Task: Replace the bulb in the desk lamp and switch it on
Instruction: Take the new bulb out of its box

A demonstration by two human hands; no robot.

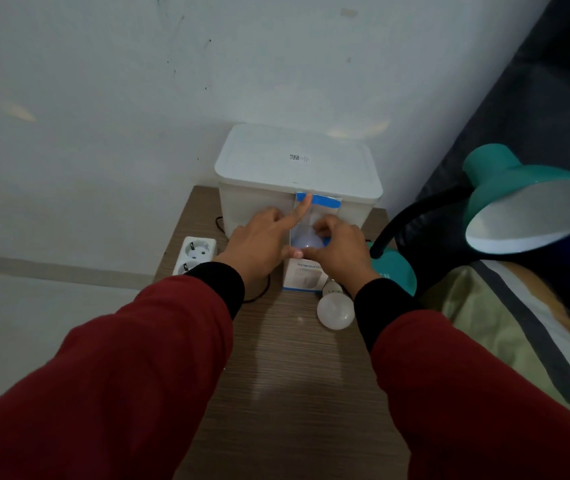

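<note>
A blue-and-white bulb box (321, 201) stands on top of a white humidifier carton (302, 277) at the back of the wooden table (294, 375). The pale dome of a bulb (306, 241) shows in the box. My left hand (259, 244) holds the box's left side, index finger stretched up to the blue top flap and thumb at the lower edge. My right hand (340, 249) grips the box from the right with curled fingers. A loose white bulb (335, 311) lies on the table beside my right wrist. The teal desk lamp (526, 209) leans at the right; I see no bulb in its shade.
A white lidded storage bin (297, 164) stands behind the box against the wall. A white power strip (195, 254) and a black cable (259, 296) lie at the table's left edge. The lamp's black neck (401, 220) and teal base (396, 273) are right of the carton. A bed (519, 323) borders the table.
</note>
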